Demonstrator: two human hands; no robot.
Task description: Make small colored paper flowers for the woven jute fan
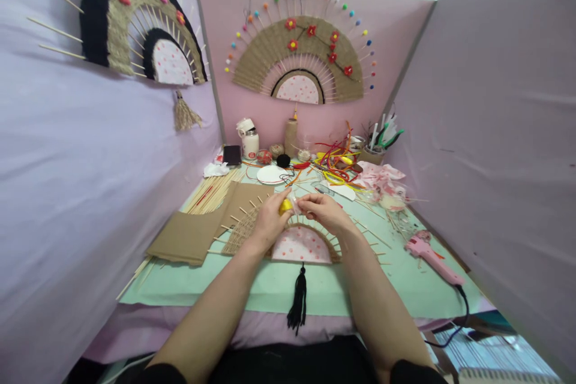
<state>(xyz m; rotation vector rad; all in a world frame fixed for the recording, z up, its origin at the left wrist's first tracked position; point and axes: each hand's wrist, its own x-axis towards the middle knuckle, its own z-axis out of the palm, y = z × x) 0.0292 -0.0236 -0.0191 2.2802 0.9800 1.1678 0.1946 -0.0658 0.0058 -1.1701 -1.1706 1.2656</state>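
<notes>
Since I'm handling something this little, my left hand [272, 215] is gripping a small yellow piece [285, 206] over the half-round, woven tan fan [242, 233] while my right hand [327, 211] is pinching clear, filmy stuff [295, 205] there, probably for control.

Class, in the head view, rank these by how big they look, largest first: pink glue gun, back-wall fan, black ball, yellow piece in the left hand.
1. Back-wall fan
2. Pink glue gun
3. Black ball and yellow piece in the left hand: too alike to rank; the hand partly covers the piece.
</notes>
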